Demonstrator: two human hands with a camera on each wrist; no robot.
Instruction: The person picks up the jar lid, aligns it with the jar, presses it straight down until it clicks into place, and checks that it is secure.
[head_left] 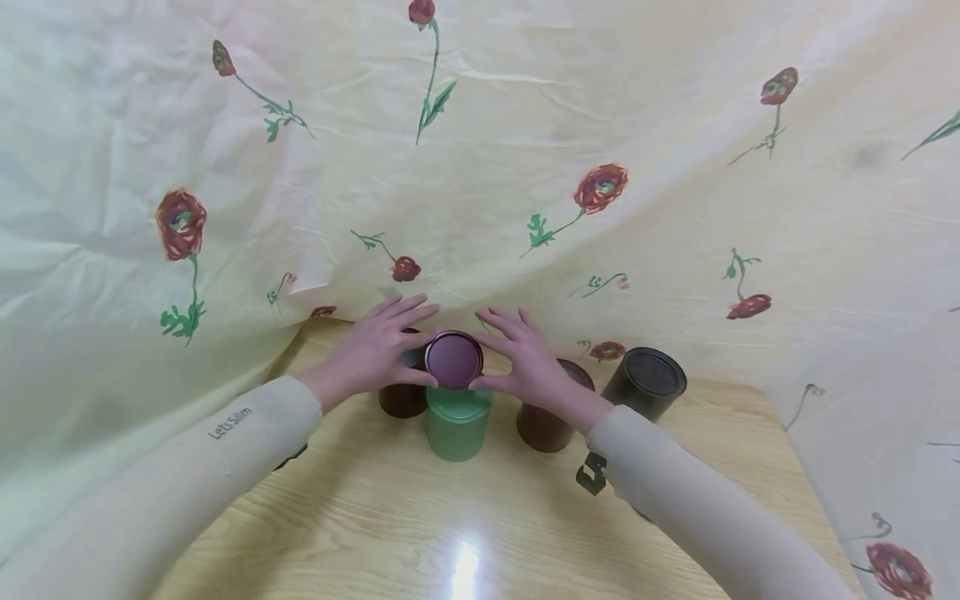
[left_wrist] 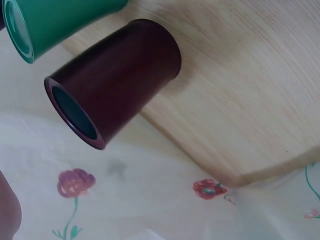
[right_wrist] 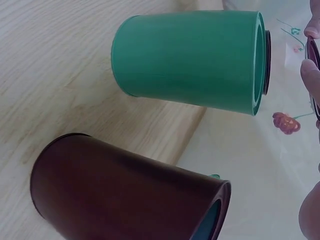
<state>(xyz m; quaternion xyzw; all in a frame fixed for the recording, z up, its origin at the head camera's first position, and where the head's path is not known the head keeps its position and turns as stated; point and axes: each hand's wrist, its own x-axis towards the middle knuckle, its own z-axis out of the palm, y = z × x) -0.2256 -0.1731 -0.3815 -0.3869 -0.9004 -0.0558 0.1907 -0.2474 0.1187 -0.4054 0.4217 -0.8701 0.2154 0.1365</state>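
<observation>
A round maroon lid (head_left: 453,360) is held level between both hands, above the green can (head_left: 457,437). My left hand (head_left: 382,346) pinches its left edge with thumb and forefinger, the other fingers spread. On the opposite edge, my right hand (head_left: 528,358) grips it likewise. The right wrist view catches the lid (right_wrist: 314,75) edge-on by the fingertips, apart from the green can's (right_wrist: 185,60) top. A maroon can (left_wrist: 115,80) without a lid stands below the left hand. Under the right wrist is another maroon can (right_wrist: 120,187), its rim open and its inside teal.
A black can (head_left: 647,383) stands at the right, partly behind the right forearm. All the cans are on a pale wooden table (head_left: 375,517). Close behind them hangs a flowered cloth (head_left: 480,200). A black clip (head_left: 592,473) shows by the right sleeve.
</observation>
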